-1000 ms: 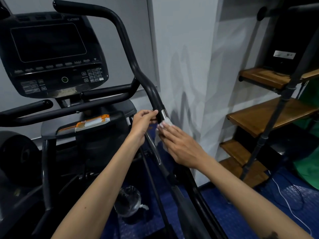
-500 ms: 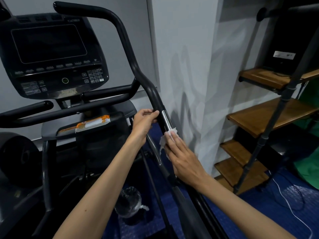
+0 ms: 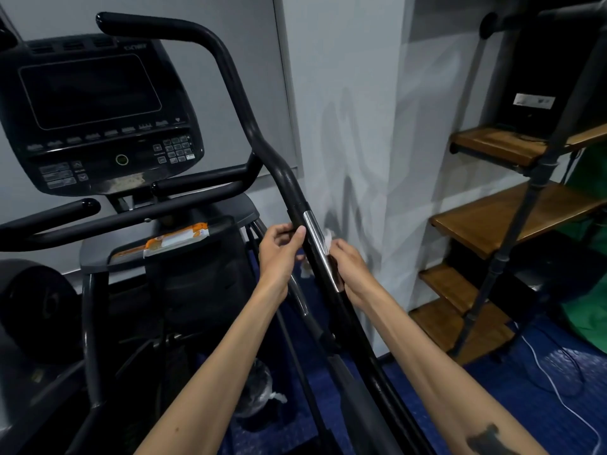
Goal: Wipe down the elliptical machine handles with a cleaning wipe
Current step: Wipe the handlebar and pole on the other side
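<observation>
Blue floor [image 3: 512, 385] bears the elliptical machine [image 3: 164, 257], wooden shelf unit [image 3: 486, 224], white cable [image 3: 558, 395]

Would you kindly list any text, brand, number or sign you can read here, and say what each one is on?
None can be read for certain.
Console top edge: a small brand mark, too blurred to read.
Console keypad: key markings too small to read.
Orange and white packet on the machine: print unreadable.
White label on the black box on the shelf: print too small to read.

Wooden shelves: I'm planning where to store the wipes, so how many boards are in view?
4, stacked at right: top, second, third, lowest. More may lie out of frame.
</observation>
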